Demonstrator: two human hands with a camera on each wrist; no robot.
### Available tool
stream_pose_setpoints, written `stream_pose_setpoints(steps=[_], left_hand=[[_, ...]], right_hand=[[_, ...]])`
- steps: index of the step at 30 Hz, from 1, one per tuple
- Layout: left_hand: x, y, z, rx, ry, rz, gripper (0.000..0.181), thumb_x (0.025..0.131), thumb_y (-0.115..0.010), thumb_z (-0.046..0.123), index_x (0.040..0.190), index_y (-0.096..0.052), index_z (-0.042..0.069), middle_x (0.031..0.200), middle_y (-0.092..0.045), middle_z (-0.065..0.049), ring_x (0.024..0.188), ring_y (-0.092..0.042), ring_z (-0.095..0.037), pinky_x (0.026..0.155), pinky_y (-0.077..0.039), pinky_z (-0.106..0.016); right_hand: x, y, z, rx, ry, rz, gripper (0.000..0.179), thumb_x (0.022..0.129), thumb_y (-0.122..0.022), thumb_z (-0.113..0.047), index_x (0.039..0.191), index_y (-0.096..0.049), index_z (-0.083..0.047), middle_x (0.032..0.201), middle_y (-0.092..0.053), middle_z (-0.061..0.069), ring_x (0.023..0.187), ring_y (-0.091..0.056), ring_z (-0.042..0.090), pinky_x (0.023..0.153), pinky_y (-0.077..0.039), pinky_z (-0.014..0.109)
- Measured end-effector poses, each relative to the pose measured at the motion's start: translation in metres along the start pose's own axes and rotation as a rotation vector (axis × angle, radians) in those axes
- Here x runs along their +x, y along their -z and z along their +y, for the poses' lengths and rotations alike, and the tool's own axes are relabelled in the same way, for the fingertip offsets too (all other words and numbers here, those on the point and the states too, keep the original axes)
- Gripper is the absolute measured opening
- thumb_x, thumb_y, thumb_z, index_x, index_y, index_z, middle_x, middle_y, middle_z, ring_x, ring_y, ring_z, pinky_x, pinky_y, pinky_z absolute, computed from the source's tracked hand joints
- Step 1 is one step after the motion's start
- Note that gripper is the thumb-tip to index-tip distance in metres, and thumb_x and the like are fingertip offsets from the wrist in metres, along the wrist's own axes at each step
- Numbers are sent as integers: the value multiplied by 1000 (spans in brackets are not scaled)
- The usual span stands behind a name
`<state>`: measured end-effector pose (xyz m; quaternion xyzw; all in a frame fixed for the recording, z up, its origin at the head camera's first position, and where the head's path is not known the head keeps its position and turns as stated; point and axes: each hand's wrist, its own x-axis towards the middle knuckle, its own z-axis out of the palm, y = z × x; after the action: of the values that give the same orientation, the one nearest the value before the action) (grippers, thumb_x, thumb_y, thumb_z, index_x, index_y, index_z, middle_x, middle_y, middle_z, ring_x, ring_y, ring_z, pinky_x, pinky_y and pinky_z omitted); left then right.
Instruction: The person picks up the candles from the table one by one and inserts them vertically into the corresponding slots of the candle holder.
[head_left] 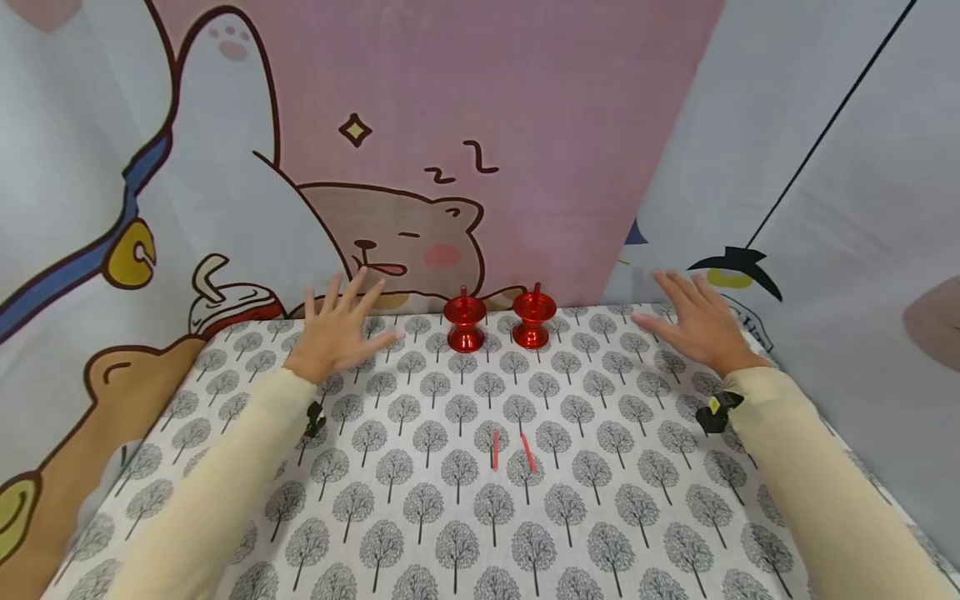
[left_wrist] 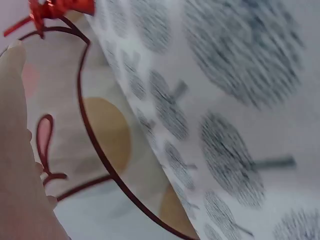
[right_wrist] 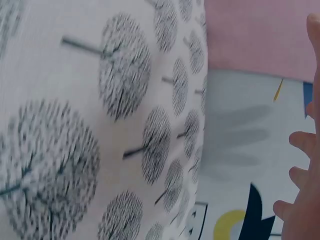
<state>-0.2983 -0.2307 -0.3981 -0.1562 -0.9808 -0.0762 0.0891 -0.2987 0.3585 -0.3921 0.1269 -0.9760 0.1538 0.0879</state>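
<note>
Two shiny red candle holders stand upright side by side near the table's back edge, the left one [head_left: 466, 337] and the right one [head_left: 532, 333], each with a short red peg rising from its cup. Closer to the front lie two thin red sticks [head_left: 496, 451] [head_left: 528, 452], apart from each other. My left hand [head_left: 336, 333] hovers left of the holders, fingers spread and holding nothing. To their right my right hand [head_left: 697, 329] is raised likewise, fingers straight and empty. Part of a red holder [left_wrist: 55, 9] shows in the left wrist view's top corner.
A white cloth with grey trees [head_left: 465, 546] covers the table. Behind it hangs a pink and white cartoon curtain [head_left: 555, 125], continuing along both sides. Each wrist wears a small black device, the right one [head_left: 716, 412] with a yellow mark.
</note>
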Motion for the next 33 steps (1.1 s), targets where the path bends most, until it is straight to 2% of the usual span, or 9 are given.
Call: stream_pose_setpoints(steps=[5, 8, 13, 17, 20, 26, 29, 33], left_hand=[[6, 0, 23, -78, -29, 55, 102, 100, -50, 83, 178, -20, 24, 185, -7, -8, 168, 3, -43, 125, 9, -77], [10, -2, 37, -121, -48, 88, 104, 99, -48, 85, 178, -22, 22, 185, -10, -8, 168, 1, -44, 125, 7, -78], [16, -5, 58, -190, -59, 107, 105, 99, -48, 85, 178, -20, 21, 184, -12, -9, 168, -3, -45, 126, 5, -77], [21, -7, 73, -238, -59, 125, 108, 98, -43, 89, 178, -18, 21, 184, -12, -8, 168, -5, -44, 127, 2, -76], [23, -6, 83, -312, -71, 153, 111, 97, -40, 92, 178, -20, 19, 183, -15, -9, 167, -8, -45, 127, 0, -76], [26, 5, 102, -467, -101, 197, 102, 99, -59, 77, 175, -30, 16, 179, -28, -14, 166, -14, -45, 127, -7, -76], [26, 12, 111, -536, -92, 211, 96, 99, -67, 67, 174, -34, 16, 178, -31, -12, 166, -19, -40, 127, -11, -75], [25, 18, 119, -612, -69, 222, 93, 99, -71, 63, 172, -37, 18, 177, -33, -8, 164, -25, -33, 126, -18, -75]], right_hand=[[4, -2, -16, 52, 23, 16, 97, 106, -62, -63, 177, -19, -13, 179, -19, 26, 165, -3, 54, 120, -3, 87], [7, -4, -29, 87, 33, 35, 97, 105, -63, -63, 177, -21, -13, 179, -21, 24, 166, -3, 52, 120, -5, 87], [12, -11, -50, 176, 71, 79, 92, 106, -66, -57, 176, -26, -13, 179, -27, 19, 166, -8, 52, 123, -9, 82], [14, -16, -65, 258, 96, 101, 89, 108, -66, -52, 176, -25, -13, 180, -26, 17, 165, -9, 52, 124, -8, 82], [16, -19, -77, 324, 92, 114, 87, 109, -65, -51, 176, -25, -14, 181, -24, 15, 166, -9, 50, 124, -7, 82], [20, -15, -102, 446, 82, 169, 80, 110, -64, -47, 176, -29, -19, 180, -28, 12, 165, -20, 41, 127, -16, 74], [23, -13, -113, 514, 90, 215, 74, 112, -63, -43, 175, -31, -18, 177, -36, 12, 164, -26, 38, 129, -19, 68], [23, -10, -126, 625, 110, 263, 69, 114, -63, -34, 174, -35, -16, 172, -44, 11, 163, -31, 32, 131, -23, 61]])
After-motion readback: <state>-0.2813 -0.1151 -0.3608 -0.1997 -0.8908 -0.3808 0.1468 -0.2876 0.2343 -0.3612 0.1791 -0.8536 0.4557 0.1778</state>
